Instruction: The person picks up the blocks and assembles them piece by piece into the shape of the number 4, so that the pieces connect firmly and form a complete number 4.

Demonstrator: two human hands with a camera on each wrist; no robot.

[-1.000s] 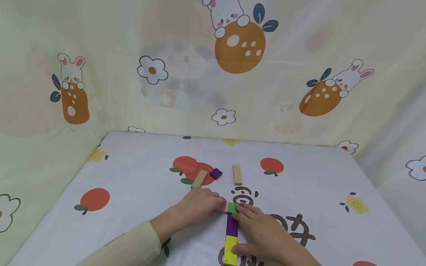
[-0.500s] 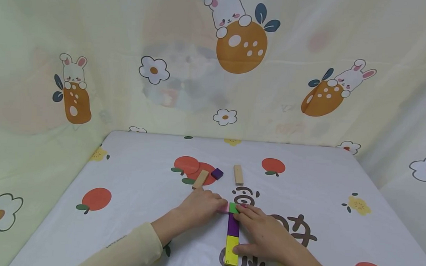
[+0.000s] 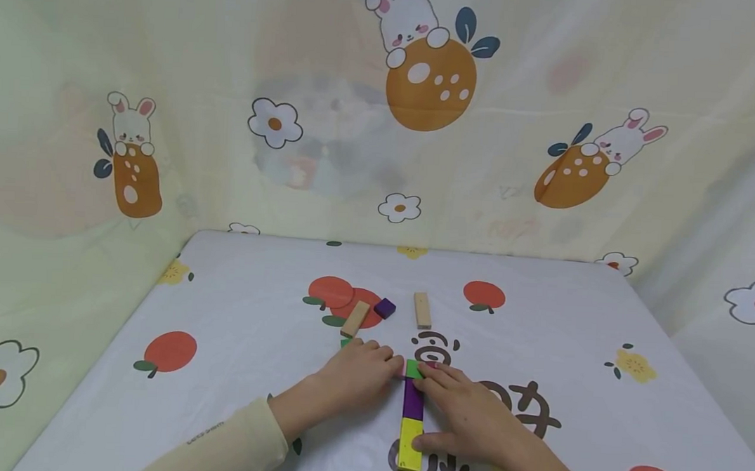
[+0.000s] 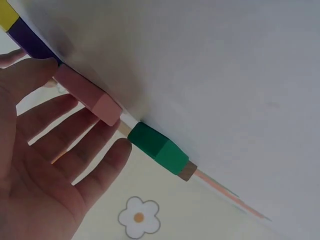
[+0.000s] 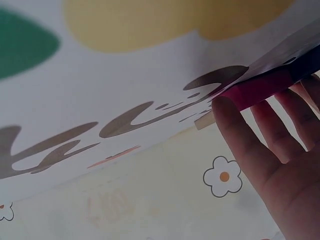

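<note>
A yellow block [image 3: 409,451], a purple block [image 3: 413,400] and a small green block [image 3: 413,368] lie end to end in a row. At the green one, a pink block [image 4: 85,90] juts left and a magenta block [image 5: 262,89] juts right, mostly covered by fingers. My left hand [image 3: 360,375] pinches the pink block, thumb on its near side and fingers behind. My right hand [image 3: 467,411] lies along the row's right side with fairly straight fingers, its thumb touching the yellow block and its fingertips at the green and magenta ones.
Behind the left hand lie a darker green block [image 4: 157,150] and a plain wooden block [image 3: 355,319]. Farther back are a small purple block [image 3: 385,308] and another wooden block [image 3: 422,310]. A printed cloth [image 3: 235,313] covers the table, and patterned curtains [image 3: 328,212] surround it.
My left hand has shifted slightly right and nearer, covering more of the pink block and uncovering a green block behind it. My right hand and the row stay put.
</note>
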